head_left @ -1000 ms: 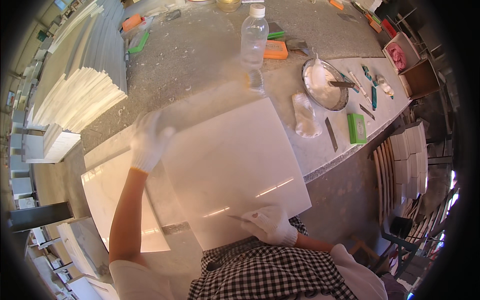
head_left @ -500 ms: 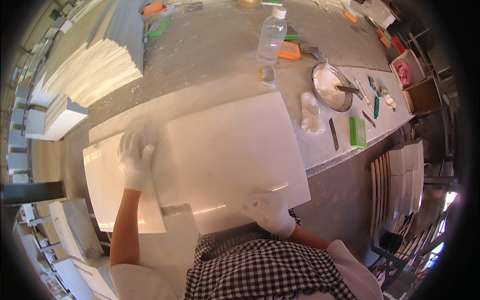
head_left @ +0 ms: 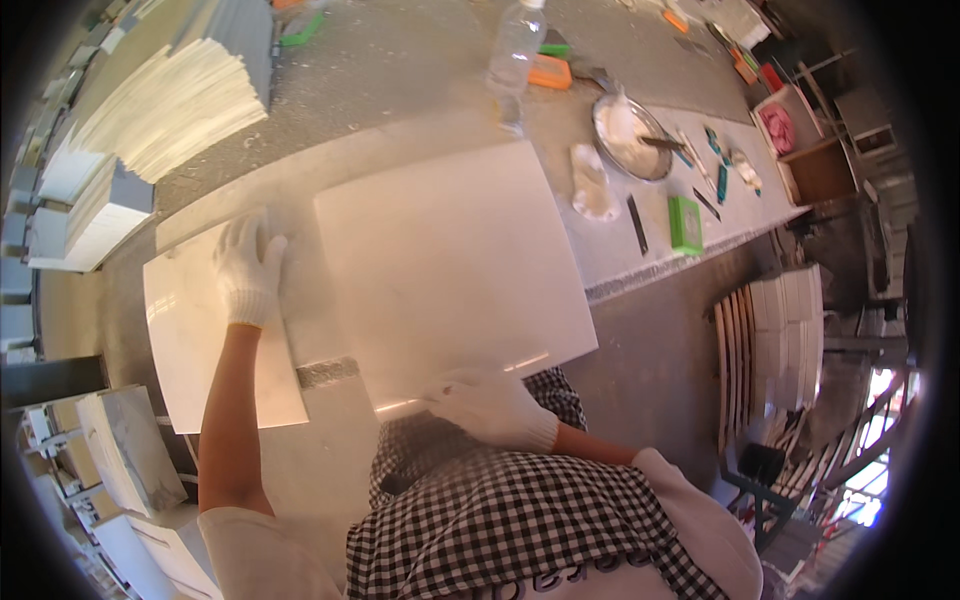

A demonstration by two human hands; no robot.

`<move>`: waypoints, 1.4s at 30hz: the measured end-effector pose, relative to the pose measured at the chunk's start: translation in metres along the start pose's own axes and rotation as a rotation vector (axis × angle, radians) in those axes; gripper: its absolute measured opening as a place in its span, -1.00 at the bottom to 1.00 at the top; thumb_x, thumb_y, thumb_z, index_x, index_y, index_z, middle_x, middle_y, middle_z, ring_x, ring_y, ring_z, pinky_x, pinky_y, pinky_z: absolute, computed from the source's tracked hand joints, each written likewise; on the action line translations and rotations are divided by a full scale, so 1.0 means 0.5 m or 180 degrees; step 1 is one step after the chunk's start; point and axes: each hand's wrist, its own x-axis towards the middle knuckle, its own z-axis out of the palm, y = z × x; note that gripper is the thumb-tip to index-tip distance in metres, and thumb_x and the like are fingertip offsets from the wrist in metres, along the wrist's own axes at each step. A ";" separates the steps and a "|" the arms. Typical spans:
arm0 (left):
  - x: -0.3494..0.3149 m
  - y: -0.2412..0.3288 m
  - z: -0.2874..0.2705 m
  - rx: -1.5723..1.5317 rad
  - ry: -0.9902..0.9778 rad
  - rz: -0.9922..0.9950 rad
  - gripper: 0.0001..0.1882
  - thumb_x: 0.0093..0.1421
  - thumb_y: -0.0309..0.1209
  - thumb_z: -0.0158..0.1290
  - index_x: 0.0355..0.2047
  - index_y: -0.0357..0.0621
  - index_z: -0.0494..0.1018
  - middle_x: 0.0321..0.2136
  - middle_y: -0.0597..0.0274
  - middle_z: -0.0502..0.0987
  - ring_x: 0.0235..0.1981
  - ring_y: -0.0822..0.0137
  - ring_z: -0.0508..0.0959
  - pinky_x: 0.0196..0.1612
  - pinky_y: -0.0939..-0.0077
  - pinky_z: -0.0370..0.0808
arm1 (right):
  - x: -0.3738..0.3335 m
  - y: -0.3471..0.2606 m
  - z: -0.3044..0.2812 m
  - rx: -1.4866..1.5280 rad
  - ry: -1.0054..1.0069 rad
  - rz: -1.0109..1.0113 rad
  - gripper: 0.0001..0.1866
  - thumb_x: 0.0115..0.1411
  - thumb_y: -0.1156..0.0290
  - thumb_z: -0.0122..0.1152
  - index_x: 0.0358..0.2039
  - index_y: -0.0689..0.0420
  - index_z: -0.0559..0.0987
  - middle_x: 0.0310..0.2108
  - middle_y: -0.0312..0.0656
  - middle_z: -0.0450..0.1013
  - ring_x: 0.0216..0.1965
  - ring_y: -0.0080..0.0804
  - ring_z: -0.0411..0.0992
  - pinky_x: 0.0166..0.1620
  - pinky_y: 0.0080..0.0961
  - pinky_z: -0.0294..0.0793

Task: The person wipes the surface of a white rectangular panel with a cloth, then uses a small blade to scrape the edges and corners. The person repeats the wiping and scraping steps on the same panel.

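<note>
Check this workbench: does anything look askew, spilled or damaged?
One thing: the white slab by the right hand juts past the bench's speckled edge, its near right corner over the floor, so it looks askew.

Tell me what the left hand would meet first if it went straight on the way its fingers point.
Across the worktop, the left hand would probably meet the right corner of the stack of pale slabs first, though depth is unclear and it might just miss.

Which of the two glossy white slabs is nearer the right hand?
The right slab: the right hand is at its near edge; the left slab lies under the left hand.
</note>
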 end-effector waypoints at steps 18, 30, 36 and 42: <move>0.000 0.011 -0.001 0.0148 -0.0021 -0.0209 -0.51 0.20 -0.11 0.17 0.12 0.04 0.51 0.10 0.12 0.50 0.22 0.02 0.38 0.31 0.10 0.24 | 0.021 -0.015 -0.010 -0.1021 -0.0543 0.0442 -0.81 0.23 0.35 0.15 -0.19 0.02 0.66 -0.25 -0.21 0.62 -0.18 -0.30 0.58 -0.18 -0.37 0.58; 0.004 0.017 -0.012 0.0312 -0.0097 -0.0163 -0.51 0.22 -0.05 0.10 0.07 -0.03 0.51 0.09 0.12 0.51 0.21 0.04 0.39 0.28 0.13 0.29 | 0.115 0.037 -0.028 0.0237 0.0464 0.0658 -0.75 0.25 0.32 0.22 -0.12 0.14 0.65 -0.26 -0.10 0.61 -0.22 -0.13 0.57 -0.13 -0.27 0.53; 0.004 0.016 -0.007 0.0211 -0.0017 -0.0107 -0.51 0.22 -0.08 0.12 0.07 -0.05 0.51 0.09 0.11 0.51 0.19 0.02 0.40 0.26 0.11 0.29 | 0.174 0.004 -0.035 0.0659 -0.0357 0.0853 -0.72 0.33 0.20 0.16 -0.15 0.13 0.64 -0.28 -0.14 0.59 -0.24 -0.21 0.55 -0.13 -0.36 0.49; 0.007 0.019 -0.012 0.0206 0.0004 -0.0083 -0.51 0.21 -0.08 0.13 0.07 -0.07 0.51 0.07 0.09 0.52 0.18 -0.01 0.41 0.25 0.09 0.30 | 0.255 0.040 0.000 0.0921 -0.0089 0.0579 -0.67 0.37 0.15 0.09 -0.06 0.09 0.62 -0.31 -0.12 0.57 -0.30 -0.24 0.53 -0.19 -0.26 0.49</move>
